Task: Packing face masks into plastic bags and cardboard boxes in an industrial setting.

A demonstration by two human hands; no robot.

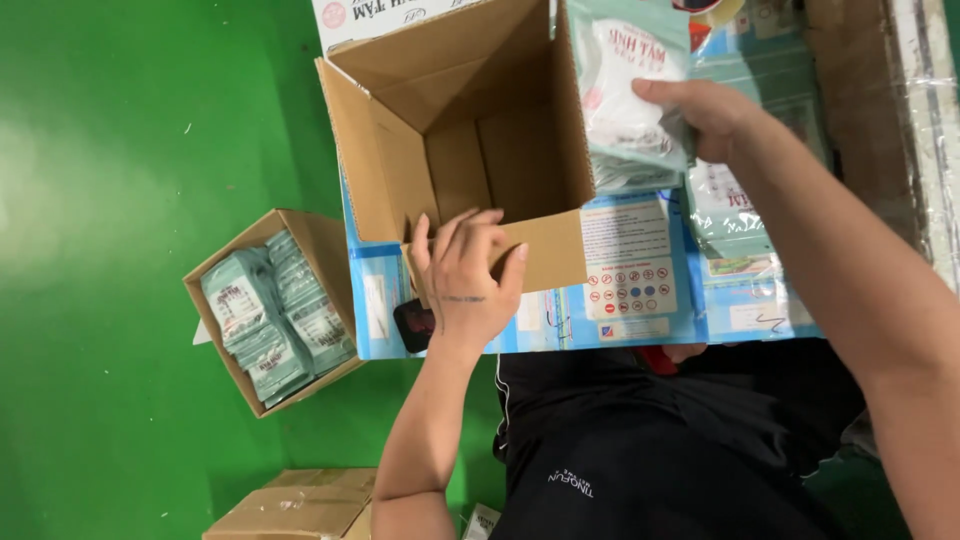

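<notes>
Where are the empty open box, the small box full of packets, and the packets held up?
empty open box [380, 170], head view, left wall.
small full box [325, 245], head view, right wall.
packets [625, 110], head view, front packet in right hand [715, 115].

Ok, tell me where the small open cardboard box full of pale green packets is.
In the head view, the small open cardboard box of pale green packets sits on the green floor, left of the left hand and the large empty cardboard box.
</notes>
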